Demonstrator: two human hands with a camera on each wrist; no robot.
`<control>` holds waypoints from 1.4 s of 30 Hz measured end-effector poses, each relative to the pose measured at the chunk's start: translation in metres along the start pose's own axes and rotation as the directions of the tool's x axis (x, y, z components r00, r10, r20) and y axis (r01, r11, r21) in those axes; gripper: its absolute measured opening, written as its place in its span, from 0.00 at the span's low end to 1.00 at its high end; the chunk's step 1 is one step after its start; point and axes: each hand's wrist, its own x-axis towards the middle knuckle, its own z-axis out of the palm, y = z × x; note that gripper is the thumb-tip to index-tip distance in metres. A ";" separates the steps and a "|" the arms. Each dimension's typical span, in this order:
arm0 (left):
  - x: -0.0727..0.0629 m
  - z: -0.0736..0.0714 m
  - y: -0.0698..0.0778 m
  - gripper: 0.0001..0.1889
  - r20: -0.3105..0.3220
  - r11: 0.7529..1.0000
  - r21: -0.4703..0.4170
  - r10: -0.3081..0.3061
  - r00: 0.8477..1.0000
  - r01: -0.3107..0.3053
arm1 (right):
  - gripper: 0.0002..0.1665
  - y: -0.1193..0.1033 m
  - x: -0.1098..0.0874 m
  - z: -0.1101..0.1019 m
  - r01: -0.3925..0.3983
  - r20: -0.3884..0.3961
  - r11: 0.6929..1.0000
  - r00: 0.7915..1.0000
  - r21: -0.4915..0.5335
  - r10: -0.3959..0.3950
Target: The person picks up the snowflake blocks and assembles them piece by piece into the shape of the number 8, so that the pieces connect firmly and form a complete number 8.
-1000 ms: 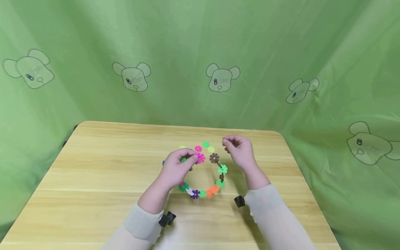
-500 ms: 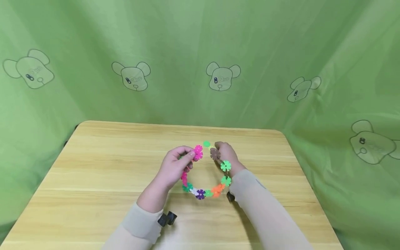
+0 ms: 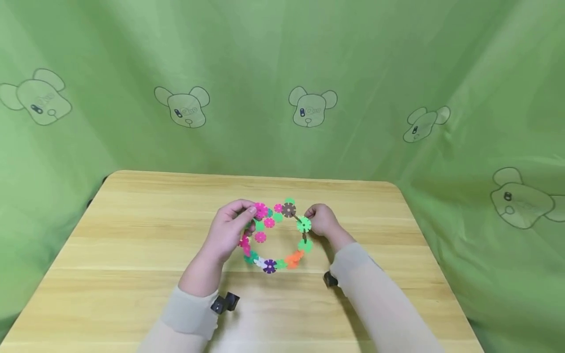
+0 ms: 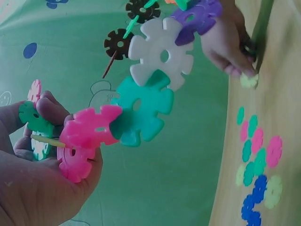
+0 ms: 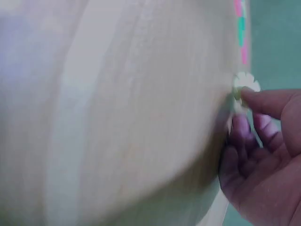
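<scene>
My left hand (image 3: 222,235) holds up one end of a curved chain of interlocking plastic snowflake discs. Its thumb and fingers pinch a pink disc (image 3: 260,210) at that end. From there the chain loops down past a purple disc (image 3: 269,266) and up the right side to a brown disc (image 3: 289,210). A white disc (image 4: 162,52) and teal disc (image 4: 141,110) show large in the left wrist view. Beyond the chain's right side, my right hand (image 3: 325,221) is low at the table. In the right wrist view its thumb and fingers pinch a pale yellow snowflake disc (image 5: 246,80).
Loose discs lie on the wooden table (image 3: 132,245) beyond the chain, among them a pink disc (image 4: 274,151), a blue disc (image 4: 259,188) and several green ones. A green curtain (image 3: 247,147) hangs behind the table.
My right hand has come down and left from its raised place to the table, and now pinches a pale yellow disc. The left hand has shifted left with the chain.
</scene>
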 end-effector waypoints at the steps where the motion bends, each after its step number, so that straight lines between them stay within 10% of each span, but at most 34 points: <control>1: 0.000 -0.002 0.000 0.11 0.004 1.000 0.002 0.000 1.000 0.000 | 0.10 0.002 -0.002 -0.002 -0.005 0.000 0.999 1.000 0.049 0.005; 7: -0.001 -0.006 0.000 0.11 0.005 1.000 -0.016 -0.007 1.000 0.007 | 0.12 -0.010 -0.024 -0.025 0.055 -0.099 0.931 0.995 0.360 -0.020; 11: -0.002 -0.003 -0.001 0.10 0.023 1.000 -0.003 -0.024 0.999 0.024 | 0.13 -0.046 -0.050 -0.043 0.263 -0.262 0.845 0.953 0.466 -0.152; 20: -0.003 0.010 0.000 0.10 0.066 0.998 0.054 -0.038 0.997 0.035 | 0.10 -0.111 -0.102 -0.048 0.715 -0.400 0.628 0.695 0.306 -0.597; 34: -0.003 0.019 0.001 0.10 0.068 1.000 0.005 -0.022 0.997 0.022 | 0.15 -0.121 -0.111 -0.037 0.851 -0.336 0.520 0.513 0.075 -0.790; 42: -0.004 0.026 -0.002 0.09 0.045 1.000 -0.005 -0.017 0.999 0.017 | 0.07 -0.118 -0.112 -0.030 0.910 -0.363 0.379 0.300 -0.168 -0.882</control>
